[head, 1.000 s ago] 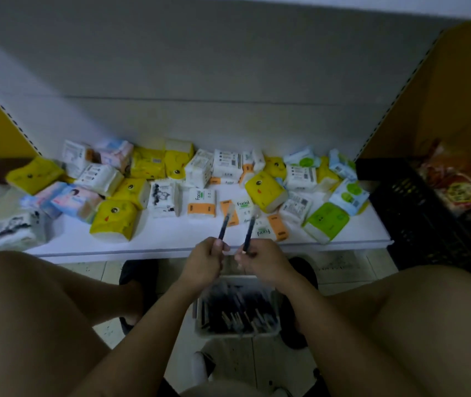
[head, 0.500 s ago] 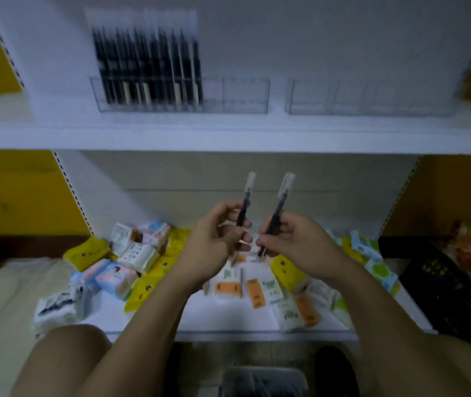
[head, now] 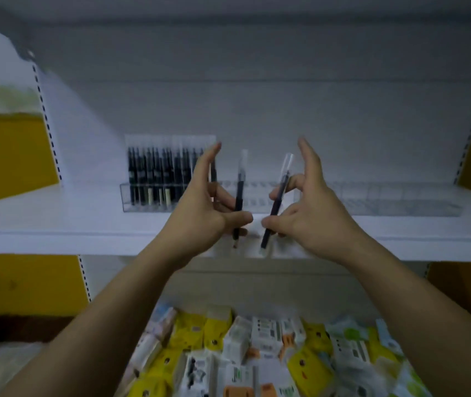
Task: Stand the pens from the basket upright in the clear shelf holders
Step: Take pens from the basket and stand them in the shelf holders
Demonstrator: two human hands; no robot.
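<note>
While our left hand [head: 199, 213] pinches one pen [head: 239, 196] upright and our right hand [head: 311, 216] pinches a second pen [head: 278, 196], tilted, both before the shelf [head: 56, 222], the left clear holder [head: 254, 197] has a row of dark pens [head: 159, 179] standing at its left end.

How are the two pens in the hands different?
The dark, clear-capped pen in the left hand stands nearly straight; the dark, clear-capped pen in the right hand leans, cap tipped right. The left hand's pen is nearer the black pens standing in the clear plastic holder; the right hand's is farther. Both are pinched, caps up.
</note>
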